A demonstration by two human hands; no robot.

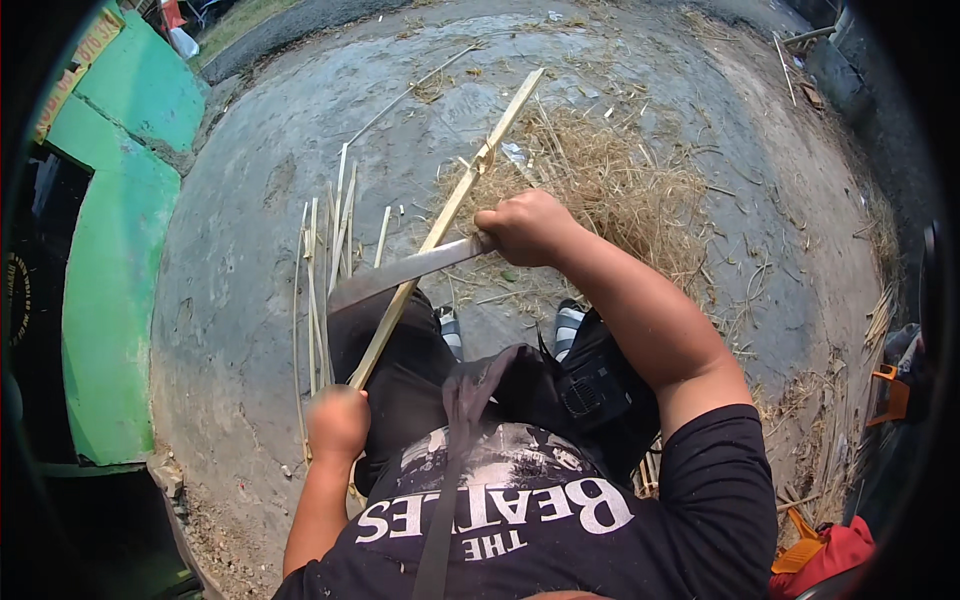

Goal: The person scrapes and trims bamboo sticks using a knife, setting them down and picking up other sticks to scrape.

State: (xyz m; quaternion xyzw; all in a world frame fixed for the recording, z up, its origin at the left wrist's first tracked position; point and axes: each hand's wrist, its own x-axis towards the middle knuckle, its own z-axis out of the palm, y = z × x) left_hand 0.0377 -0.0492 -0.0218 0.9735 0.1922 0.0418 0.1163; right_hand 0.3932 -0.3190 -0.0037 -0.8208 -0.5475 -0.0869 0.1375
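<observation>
Clenched around the near end of a long bamboo strip (440, 225), the left hand (338, 422) sits at lower left of the frame. From there the strip runs diagonally up toward upper centre. Gripping a long knife (400, 272) by its handle, the right hand (524, 226) lays the blade across the strip mid-length, above the lap.

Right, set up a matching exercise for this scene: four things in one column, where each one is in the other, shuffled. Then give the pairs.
Things:
1. long blade
2. bamboo strip
3. pile of dry shavings
4. bundle of thin slats

Places:
A. held at its near end by the left hand
B. on the ground left of the knees
C. gripped in the right hand
D. on the ground beyond the right hand

Pairs: 1-C, 2-A, 3-D, 4-B
</observation>
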